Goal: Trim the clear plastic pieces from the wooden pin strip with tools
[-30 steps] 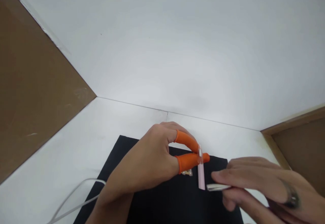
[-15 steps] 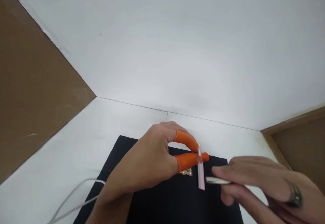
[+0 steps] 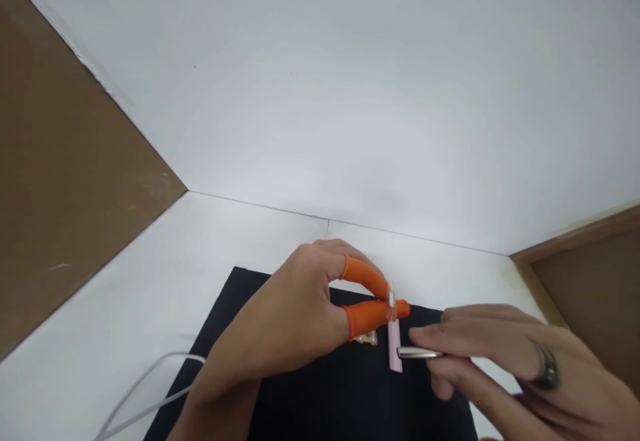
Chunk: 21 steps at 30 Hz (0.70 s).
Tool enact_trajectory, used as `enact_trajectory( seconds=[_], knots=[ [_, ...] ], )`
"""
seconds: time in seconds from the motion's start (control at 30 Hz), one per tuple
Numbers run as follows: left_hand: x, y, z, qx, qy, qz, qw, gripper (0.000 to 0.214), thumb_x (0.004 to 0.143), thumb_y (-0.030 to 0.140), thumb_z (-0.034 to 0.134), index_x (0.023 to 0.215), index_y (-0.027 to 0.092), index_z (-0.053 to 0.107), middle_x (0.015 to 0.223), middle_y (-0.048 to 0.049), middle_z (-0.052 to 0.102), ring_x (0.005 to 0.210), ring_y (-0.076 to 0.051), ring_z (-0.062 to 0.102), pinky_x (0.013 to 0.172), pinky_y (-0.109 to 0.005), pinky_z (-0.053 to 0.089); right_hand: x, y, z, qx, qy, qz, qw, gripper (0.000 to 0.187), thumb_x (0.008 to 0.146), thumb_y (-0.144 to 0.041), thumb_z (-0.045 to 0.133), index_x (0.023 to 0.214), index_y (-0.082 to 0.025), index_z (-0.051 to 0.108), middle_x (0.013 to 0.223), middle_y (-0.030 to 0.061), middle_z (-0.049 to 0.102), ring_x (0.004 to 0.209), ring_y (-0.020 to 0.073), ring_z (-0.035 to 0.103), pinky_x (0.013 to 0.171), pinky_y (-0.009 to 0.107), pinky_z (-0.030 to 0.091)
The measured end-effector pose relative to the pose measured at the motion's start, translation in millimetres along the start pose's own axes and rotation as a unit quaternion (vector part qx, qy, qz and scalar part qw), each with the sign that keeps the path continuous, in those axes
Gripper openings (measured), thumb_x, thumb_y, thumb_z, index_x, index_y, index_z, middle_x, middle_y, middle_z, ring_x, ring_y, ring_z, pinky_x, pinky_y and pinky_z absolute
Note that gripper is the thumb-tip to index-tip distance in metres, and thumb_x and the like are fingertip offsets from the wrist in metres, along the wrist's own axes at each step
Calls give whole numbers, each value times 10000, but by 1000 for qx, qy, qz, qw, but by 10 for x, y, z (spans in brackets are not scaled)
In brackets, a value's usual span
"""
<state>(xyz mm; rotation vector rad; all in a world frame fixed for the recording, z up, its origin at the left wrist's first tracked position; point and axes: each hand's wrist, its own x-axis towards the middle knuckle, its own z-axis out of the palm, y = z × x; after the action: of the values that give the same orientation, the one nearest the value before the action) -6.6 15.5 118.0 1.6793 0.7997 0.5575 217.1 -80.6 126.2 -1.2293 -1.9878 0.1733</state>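
Note:
My left hand (image 3: 295,314), with orange finger cots on thumb and forefinger, pinches a slim pale-pink stick (image 3: 395,348) near its upper end. A clear, pointed, nail-shaped tip (image 3: 391,301) tops that stick and stands over the orange thumb. My right hand (image 3: 500,354), wearing a dark ring, is closed on a slim silvery metal tool (image 3: 420,353). The tool's tip meets the right edge of the pink stick's lower part in view. Just below the left thumb, small glossy clear-and-gold pieces (image 3: 367,338) show, partly hidden by it.
A black mat (image 3: 340,394) lies under both hands on a white surface (image 3: 210,241). A white cable (image 3: 145,384) loops at the lower left. Brown panels stand at the left (image 3: 75,161) and right (image 3: 595,274), and a white wall (image 3: 350,94) rises behind.
My right hand has moved slightly left, bringing the metal tool's tip from beside the pink stick onto its edge. My left hand keeps the same pinch.

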Motion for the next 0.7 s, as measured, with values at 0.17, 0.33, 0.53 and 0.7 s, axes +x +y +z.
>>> enact_trajectory(
  seconds=[0.17, 0.33, 0.53, 0.7],
  knots=[
    [6, 7, 0, -4, -10, -2, 1000, 105, 902, 376, 807, 893, 271, 808, 1045, 17, 756, 934, -158, 734, 812, -250, 596, -65, 90, 83, -35, 134, 104, 985, 185, 959, -264, 710, 1058, -389, 802, 666, -84, 763, 566, 128, 725, 644, 236, 654],
    [1, 11, -14, 11, -2, 1, 1000, 109, 903, 383, 807, 897, 274, 809, 1050, 20, 761, 928, -150, 729, 797, -247, 581, 3, 118, 94, -44, 97, 88, 990, 181, 996, -232, 683, 1102, -361, 751, 651, -121, 735, 537, 61, 692, 589, 146, 593],
    [2, 9, -10, 25, 14, -2, 1000, 84, 863, 366, 852, 889, 296, 814, 1058, 34, 768, 918, -152, 735, 762, -253, 574, 11, -30, -17, 6, -12, -24, 1000, 182, 1021, -251, 634, 1162, -350, 691, 642, -133, 734, 635, 82, 766, 654, 169, 629],
    [6, 17, -4, 31, 13, -3, 999, 143, 888, 432, 822, 871, 290, 808, 1033, 37, 770, 891, -143, 733, 758, -250, 574, -51, 117, 125, -48, 158, 118, 979, 135, 992, -290, 707, 1077, -367, 778, 660, -115, 732, 558, 60, 661, 653, 155, 598]
  ],
)
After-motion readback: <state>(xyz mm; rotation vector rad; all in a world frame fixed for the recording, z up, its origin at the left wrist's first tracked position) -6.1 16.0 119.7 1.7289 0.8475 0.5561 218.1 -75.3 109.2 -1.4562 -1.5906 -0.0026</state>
